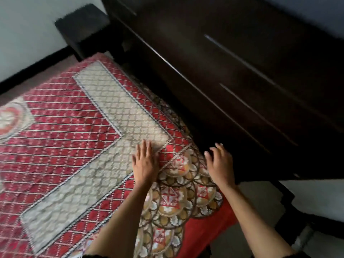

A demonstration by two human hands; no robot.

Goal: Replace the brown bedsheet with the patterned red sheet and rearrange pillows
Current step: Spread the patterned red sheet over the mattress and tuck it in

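Red and cream, the patterned red sheet (61, 127) covers the bed across the left and centre of the frame; the left hand (144, 162) presses flat on its corner, grip wide, and the right hand (219, 162) hovers at the edge, fingers loosely spread, beside a dark wardrobe (242, 71)

Red sheet (61, 127) with white lattice, cream band and medallion border, spread flat over bed, corner apparently draped down the side
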